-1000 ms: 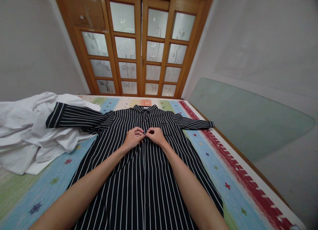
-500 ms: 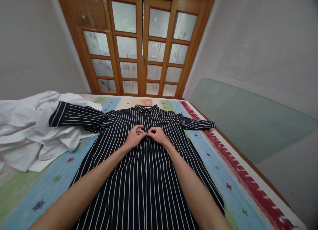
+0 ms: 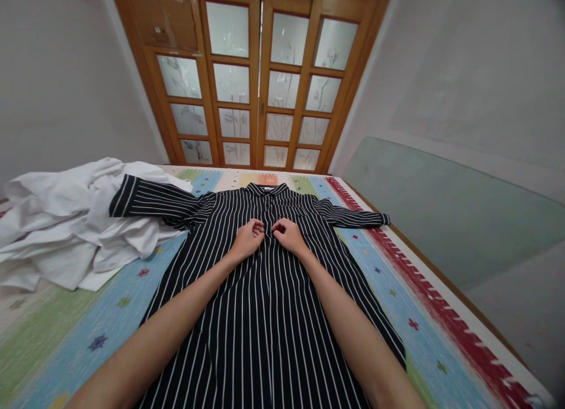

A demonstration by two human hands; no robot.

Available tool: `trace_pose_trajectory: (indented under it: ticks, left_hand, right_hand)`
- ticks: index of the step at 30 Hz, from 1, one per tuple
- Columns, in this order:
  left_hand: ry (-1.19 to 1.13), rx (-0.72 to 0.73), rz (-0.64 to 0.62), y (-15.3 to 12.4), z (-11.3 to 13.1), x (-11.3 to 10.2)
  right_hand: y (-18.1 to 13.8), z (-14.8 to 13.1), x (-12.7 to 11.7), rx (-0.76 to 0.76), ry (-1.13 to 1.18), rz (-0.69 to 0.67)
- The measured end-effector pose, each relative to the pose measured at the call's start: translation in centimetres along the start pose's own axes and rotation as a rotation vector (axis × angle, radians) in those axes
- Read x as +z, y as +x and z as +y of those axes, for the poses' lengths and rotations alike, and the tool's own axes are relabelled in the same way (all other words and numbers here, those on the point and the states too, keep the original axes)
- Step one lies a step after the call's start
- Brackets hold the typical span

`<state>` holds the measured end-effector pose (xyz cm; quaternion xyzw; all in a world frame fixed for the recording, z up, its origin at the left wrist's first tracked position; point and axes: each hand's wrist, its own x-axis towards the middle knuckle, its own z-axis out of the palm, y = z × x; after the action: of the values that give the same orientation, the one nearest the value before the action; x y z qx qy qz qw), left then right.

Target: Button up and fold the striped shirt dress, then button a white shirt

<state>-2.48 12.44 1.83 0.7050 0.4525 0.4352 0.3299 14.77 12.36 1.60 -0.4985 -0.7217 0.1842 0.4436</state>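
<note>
A black shirt (image 3: pixel 238 315) with white stripes lies spread front up, its collar at the far end and its sleeves out to both sides. Over the chest, my left hand (image 3: pixel 249 238) is closed, its curled fingers at the left side of the front placket. Facing it across a small gap, my right hand (image 3: pixel 288 235) pinches at the placket's right side, thumb and forefinger bent together. The cloth or any button between the fingertips is too small to make out.
Crumpled white cloth (image 3: pixel 83 215) lies at the left, partly under the shirt's left sleeve. Beneath everything is a colourful patterned sheet (image 3: pixel 110 321). A pale green board (image 3: pixel 441 203) leans on the right wall. Wooden glazed doors (image 3: pixel 260 103) stand beyond the far edge.
My hands have drawn slightly apart at the placket, and the left fingers are more curled. The whole view has shifted a little, so the scene sits farther right.
</note>
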Motion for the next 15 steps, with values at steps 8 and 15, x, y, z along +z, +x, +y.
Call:
trace_pose_trajectory:
  ticks: [8, 15]
  left_hand:
    - [0.160, 0.121, -0.116, -1.7, 1.3, -1.1]
    - [0.342, 0.363, -0.231, -4.3, 2.6, -1.6]
  right_hand:
    - [-2.5, -1.8, -1.3, -0.091, -0.057, -0.015]
    - [-4.9, -4.9, -2.8, -0.092, -0.055, -0.185]
